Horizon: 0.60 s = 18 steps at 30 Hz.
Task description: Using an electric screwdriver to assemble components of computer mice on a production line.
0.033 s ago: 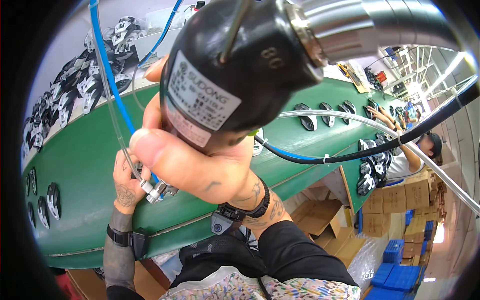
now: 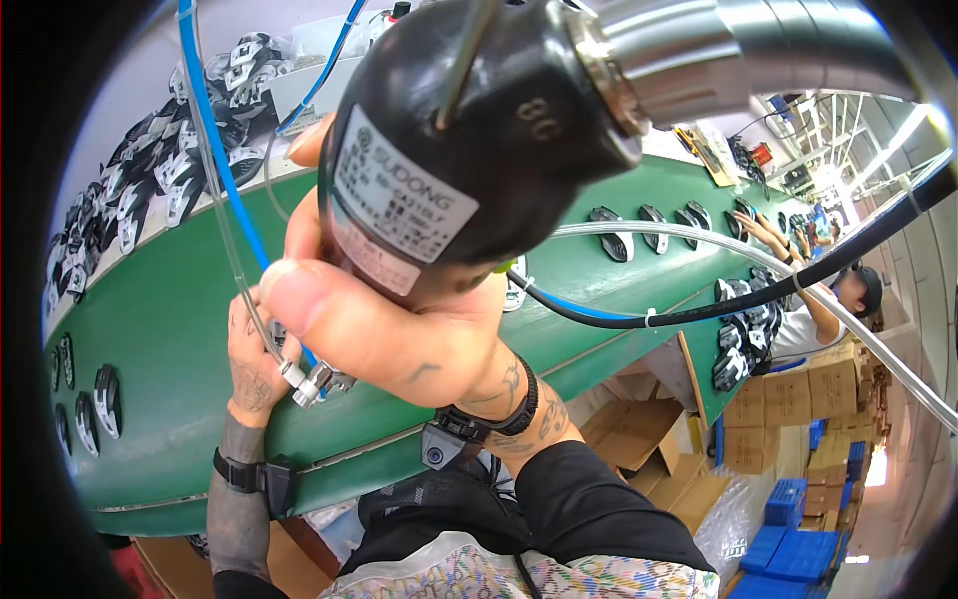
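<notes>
My right hand (image 2: 389, 334) is wrapped round a thick black power screwdriver (image 2: 449, 150) with white labels, close to the camera. Its working end is hidden behind the hand. A metal fitting (image 2: 314, 382) with a clear tube and a blue hose (image 2: 222, 150) shows just beside my right thumb. Lower on the left, my left hand (image 2: 257, 354) rests over the green conveyor belt (image 2: 200, 329), its fingers curled round a small greyish piece. That piece is mostly covered by the fitting and the fingers, so its kind cannot be made out.
Black-and-white curved moulded parts (image 2: 107, 401) lie spaced on the belt, with a heap of them (image 2: 150, 165) along the far left. A silver ribbed arm (image 2: 758, 45) and a black cable (image 2: 858, 255) cross the right. Cardboard boxes (image 2: 808, 389), blue crates (image 2: 788, 549) and a co-worker (image 2: 808, 324) are beyond.
</notes>
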### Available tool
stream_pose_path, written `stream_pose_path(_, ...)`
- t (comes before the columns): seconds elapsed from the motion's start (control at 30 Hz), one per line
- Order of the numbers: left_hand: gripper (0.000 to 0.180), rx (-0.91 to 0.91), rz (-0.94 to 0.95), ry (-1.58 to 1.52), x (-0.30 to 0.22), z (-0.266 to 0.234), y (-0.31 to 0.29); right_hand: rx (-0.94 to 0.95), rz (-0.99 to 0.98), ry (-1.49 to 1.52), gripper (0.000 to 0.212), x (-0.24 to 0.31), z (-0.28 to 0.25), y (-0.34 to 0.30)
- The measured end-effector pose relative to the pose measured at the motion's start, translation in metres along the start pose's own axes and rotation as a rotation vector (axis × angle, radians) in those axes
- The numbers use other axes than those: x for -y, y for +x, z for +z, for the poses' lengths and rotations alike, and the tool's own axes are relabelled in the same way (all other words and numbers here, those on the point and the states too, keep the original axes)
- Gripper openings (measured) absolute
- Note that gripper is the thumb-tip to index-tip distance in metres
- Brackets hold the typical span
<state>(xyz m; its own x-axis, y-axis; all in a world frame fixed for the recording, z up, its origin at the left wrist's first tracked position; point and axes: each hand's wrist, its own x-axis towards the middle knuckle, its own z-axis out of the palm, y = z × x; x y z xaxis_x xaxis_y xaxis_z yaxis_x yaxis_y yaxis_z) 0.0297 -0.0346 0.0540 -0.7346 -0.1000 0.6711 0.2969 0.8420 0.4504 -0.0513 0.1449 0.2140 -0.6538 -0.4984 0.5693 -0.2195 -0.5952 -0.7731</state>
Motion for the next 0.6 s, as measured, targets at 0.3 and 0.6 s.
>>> stream_pose_path(0.3,0.053,0.393,-0.239,-0.132,0.007,0.003,0.013,-0.082,0.170,0.162,0.036,0.002,0.015,-0.005)
stream_pose_path(0.6,0.046,0.522,-0.398,-0.121,-0.002,0.000,0.017,-0.083,0.157,0.172,0.035,0.001,0.015,-0.005)
